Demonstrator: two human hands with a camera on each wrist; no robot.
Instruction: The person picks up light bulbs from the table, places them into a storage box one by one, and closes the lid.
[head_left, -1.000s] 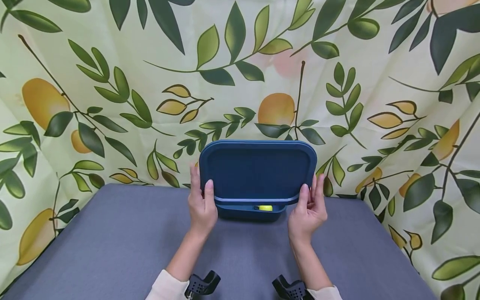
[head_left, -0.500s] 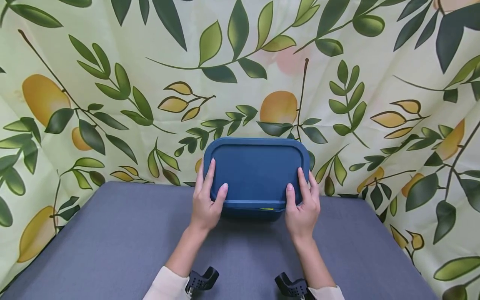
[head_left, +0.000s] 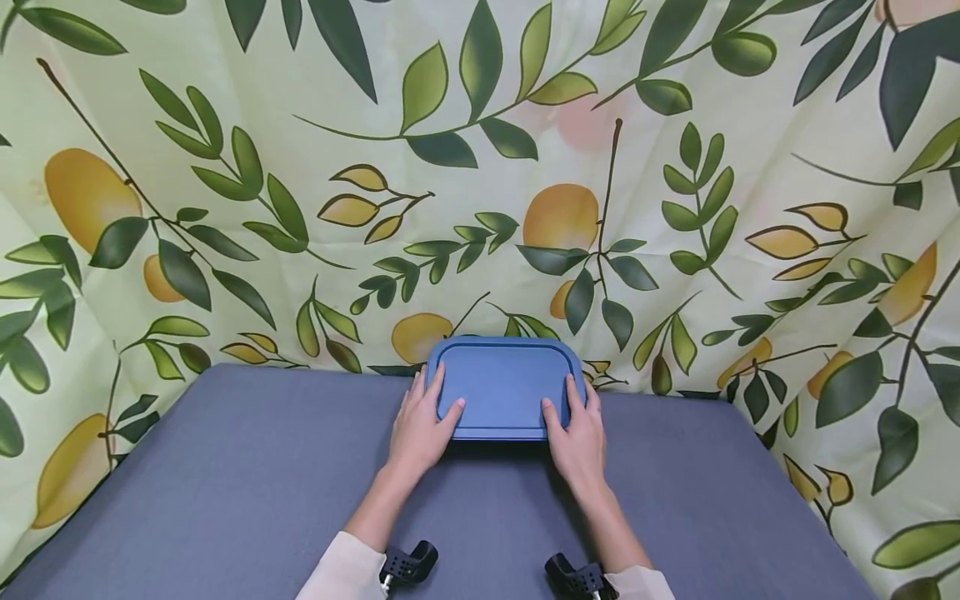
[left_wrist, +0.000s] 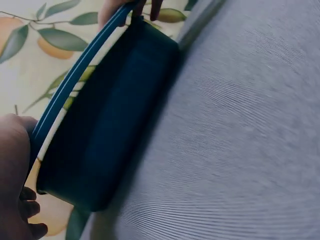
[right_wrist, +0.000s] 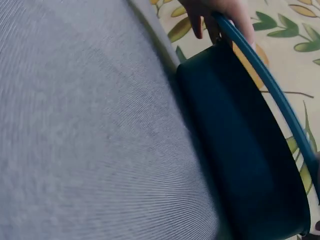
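A blue rectangular lid with rounded corners lies over a dark blue box; the head view hides nearly all of the box. In both wrist views the lid bows upward, with a narrow gap between it and the box rim. My left hand holds the lid's left end, thumb on top near the front corner. At the opposite end my right hand holds it the same way, fingers along the side edge. The inside of the box is covered from above.
The box stands on a grey cloth-covered table, near its back edge. Behind it hangs a curtain printed with leaves and orange fruit. A black wrist camera sits at the left cuff, another camera at the right.
Both hands have lowered the lid from a raised, tilted position onto the box. A yellow thing seen inside the box earlier is now covered. The hands have drawn closer together.
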